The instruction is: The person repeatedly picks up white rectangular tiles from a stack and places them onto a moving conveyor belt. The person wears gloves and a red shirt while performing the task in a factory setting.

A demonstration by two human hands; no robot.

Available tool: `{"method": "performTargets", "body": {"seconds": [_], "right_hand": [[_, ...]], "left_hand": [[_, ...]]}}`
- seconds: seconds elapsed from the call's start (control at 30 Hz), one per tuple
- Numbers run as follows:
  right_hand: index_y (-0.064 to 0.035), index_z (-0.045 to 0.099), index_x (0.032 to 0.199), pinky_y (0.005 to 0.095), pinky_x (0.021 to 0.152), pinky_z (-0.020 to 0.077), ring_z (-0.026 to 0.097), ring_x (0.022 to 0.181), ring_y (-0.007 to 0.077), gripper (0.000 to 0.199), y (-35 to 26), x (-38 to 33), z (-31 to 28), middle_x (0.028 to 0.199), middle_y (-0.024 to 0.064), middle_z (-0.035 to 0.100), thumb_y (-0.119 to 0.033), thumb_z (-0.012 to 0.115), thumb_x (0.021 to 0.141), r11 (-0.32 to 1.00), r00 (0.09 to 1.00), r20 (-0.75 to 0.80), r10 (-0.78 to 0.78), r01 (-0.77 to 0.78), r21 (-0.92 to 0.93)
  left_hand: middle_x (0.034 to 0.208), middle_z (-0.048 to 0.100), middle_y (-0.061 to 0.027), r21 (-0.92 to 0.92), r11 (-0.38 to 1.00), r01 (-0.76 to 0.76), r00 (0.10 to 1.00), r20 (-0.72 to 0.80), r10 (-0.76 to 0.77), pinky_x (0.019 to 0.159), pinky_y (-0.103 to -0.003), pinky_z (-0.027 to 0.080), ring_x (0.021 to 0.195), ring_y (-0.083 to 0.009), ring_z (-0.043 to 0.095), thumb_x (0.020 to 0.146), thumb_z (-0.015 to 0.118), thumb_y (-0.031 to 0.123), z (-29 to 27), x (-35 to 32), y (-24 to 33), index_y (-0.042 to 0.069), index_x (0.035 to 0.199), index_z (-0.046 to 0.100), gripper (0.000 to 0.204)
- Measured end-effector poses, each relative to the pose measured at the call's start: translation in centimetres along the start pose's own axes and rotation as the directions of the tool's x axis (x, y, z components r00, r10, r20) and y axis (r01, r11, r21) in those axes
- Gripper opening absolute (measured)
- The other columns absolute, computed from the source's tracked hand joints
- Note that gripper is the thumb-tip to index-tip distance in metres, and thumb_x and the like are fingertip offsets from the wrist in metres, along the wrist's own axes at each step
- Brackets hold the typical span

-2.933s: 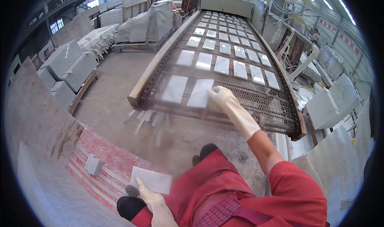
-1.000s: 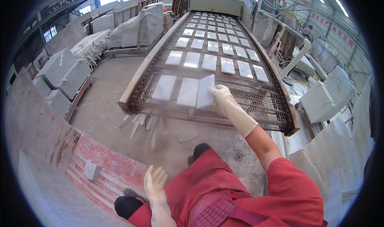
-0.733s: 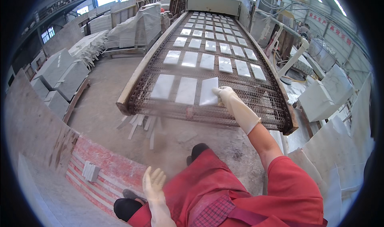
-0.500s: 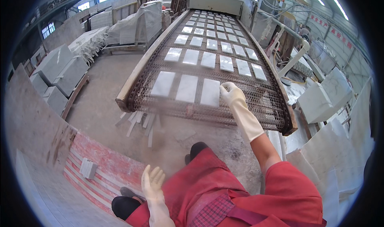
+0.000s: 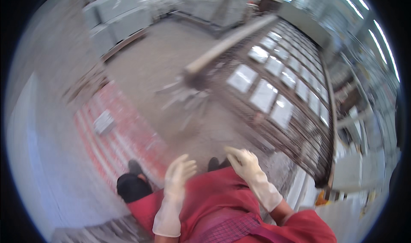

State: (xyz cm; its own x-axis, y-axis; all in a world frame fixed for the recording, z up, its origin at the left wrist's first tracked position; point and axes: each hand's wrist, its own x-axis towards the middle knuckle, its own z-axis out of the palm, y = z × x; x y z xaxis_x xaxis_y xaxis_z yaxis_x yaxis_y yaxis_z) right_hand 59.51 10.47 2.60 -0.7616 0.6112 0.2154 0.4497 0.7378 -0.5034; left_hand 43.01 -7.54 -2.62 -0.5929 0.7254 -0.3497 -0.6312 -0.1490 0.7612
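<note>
My left hand, in a cream rubber glove, hovers over my red apron with its fingers apart and nothing in them. Slightly to the right, my right hand, gloved the same way, hangs in the air with fingers loosely spread and also holds nothing. Beyond it slopes a mesh conveyor belt with rows of white marble tiles; three lie in the nearest row, one of them a pale rectangular tile. To the left, a small stack of tiles rests on a red-and-white striped surface.
Stone offcut strips lie on the floor by the belt's near left corner. Large pale stone blocks stand on wooden supports at the far left. A wooden rail edges the belt. A pale slab stands at right.
My right hand has left the nearest-row tile on the belt and come back toward my body, empty. The view has turned left, toward the striped surface. My left hand stays open.
</note>
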Motion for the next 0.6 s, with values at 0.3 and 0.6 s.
{"method": "performTargets", "body": {"seconds": [0.3,0.6], "right_hand": [[-0.0192,0.068,0.119,0.0463,0.081,0.0526,0.066,0.094,0.0341,0.029,-1.6,1.1,8.8,0.098,0.0130,0.071,-0.027,0.061,0.092,0.999,0.815,0.578,0.029,-0.046,0.014],[-0.0216,0.068,0.121,0.0441,0.080,0.0519,0.066,0.090,0.0320,0.028,-0.3,5.4,18.4,0.089,0.0107,0.071,-0.027,0.060,0.095,0.982,0.665,0.745,0.054,-0.172,0.083]], "left_hand": [[0.122,0.066,-0.0073,0.544,0.798,-0.259,0.966,0.129,0.225,0.102,-0.031,0.043,0.115,-0.0140,0.059,0.098,0.059,0.012,-7.7,1.5,13.4,0.006,0.134,0.058,0.036],[0.132,0.059,-0.0209,0.914,0.046,0.403,0.896,-0.404,0.184,0.106,-0.041,0.044,0.123,-0.0341,0.057,0.078,0.079,0.035,-29.2,19.7,13.5,0.012,0.144,0.047,0.077]]}}
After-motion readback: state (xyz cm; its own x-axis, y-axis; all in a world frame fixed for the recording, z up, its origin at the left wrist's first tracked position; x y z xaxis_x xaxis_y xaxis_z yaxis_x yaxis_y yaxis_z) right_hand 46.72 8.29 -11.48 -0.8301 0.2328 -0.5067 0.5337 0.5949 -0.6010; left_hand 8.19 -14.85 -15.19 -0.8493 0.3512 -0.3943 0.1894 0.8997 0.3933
